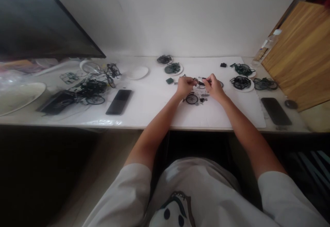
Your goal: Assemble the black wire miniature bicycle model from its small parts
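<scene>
Both hands are close together above the white sheet [154, 106] on the table. My left hand [186, 85] is closed in a pinch, on a small part too small to name. Just to its right, my right hand [214, 86] pinches something dark and small that I cannot make out. Beneath and around them lie loose miniature bicycle parts, among them a black spoked wheel [192, 99] and small dark pieces [203, 100]. A small dark green block [169, 80] rests left of my left hand.
Round white plates with dark bicycle parts [172, 68] [241, 83] stand behind and right. Phones [119, 102] [276, 111] flank the work area. Miniature bicycles [95, 86] crowd the left, below a screen [43, 20]. A bottle [266, 50] leans by a wooden board [301, 55].
</scene>
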The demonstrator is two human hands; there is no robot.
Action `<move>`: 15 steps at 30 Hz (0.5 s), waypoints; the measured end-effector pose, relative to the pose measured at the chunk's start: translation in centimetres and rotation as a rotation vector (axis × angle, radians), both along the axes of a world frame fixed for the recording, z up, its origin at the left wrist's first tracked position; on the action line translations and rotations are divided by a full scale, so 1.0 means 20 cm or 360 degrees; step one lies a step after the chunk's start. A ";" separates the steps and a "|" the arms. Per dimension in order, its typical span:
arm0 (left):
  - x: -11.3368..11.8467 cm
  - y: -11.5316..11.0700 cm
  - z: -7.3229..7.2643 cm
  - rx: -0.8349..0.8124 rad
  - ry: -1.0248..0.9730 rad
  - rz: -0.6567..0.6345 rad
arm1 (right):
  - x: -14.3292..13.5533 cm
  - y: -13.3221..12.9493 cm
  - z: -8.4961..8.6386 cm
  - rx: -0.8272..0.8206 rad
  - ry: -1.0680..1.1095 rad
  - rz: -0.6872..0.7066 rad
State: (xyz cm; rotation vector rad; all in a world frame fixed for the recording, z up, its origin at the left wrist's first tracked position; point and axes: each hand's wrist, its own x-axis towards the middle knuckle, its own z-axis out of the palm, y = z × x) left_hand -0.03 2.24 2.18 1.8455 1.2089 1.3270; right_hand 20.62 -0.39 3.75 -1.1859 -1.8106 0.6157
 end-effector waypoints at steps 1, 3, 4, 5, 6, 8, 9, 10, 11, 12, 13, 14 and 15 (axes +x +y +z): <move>0.00 0.00 0.00 -0.0005 -0.0011 0.0018 | 0.00 0.00 0.00 0.0003 -0.0019 -0.0014; 0.01 -0.01 0.00 -0.0009 -0.0028 0.0053 | -0.01 -0.01 0.02 0.0014 -0.0056 -0.0055; 0.01 -0.01 0.00 -0.0009 -0.0030 0.0051 | -0.01 -0.02 0.02 0.0024 -0.0072 -0.0079; 0.01 -0.01 0.00 -0.0005 -0.0030 0.0049 | -0.02 -0.03 0.03 0.0035 -0.0087 -0.0098; 0.01 -0.01 0.00 0.0001 -0.0030 0.0047 | -0.02 -0.04 0.04 0.0045 -0.0100 -0.0109; 0.01 -0.01 -0.01 0.0012 -0.0032 0.0039 | -0.02 -0.05 0.04 0.0060 -0.0109 -0.0115; 0.01 -0.01 -0.02 0.0016 -0.0029 0.0033 | -0.03 -0.05 0.05 0.0064 -0.0106 -0.0107; 0.01 -0.01 -0.02 0.0017 -0.0023 0.0025 | -0.03 -0.06 0.05 0.0067 -0.0098 -0.0095; 0.01 -0.01 -0.02 0.0016 -0.0016 0.0018 | -0.03 -0.06 0.05 0.0066 -0.0085 -0.0083; 0.01 0.00 -0.02 0.0015 -0.0010 0.0011 | -0.03 -0.06 0.05 0.0065 -0.0069 -0.0072; 0.00 0.00 -0.02 0.0014 -0.0008 0.0009 | -0.03 -0.06 0.05 0.0064 -0.0054 -0.0068; 0.00 0.00 -0.01 0.0016 -0.0013 0.0015 | -0.03 -0.07 0.05 0.0061 -0.0045 -0.0059; 0.00 0.00 -0.01 0.0023 -0.0025 0.0026 | -0.03 -0.07 0.06 0.0053 -0.0040 -0.0044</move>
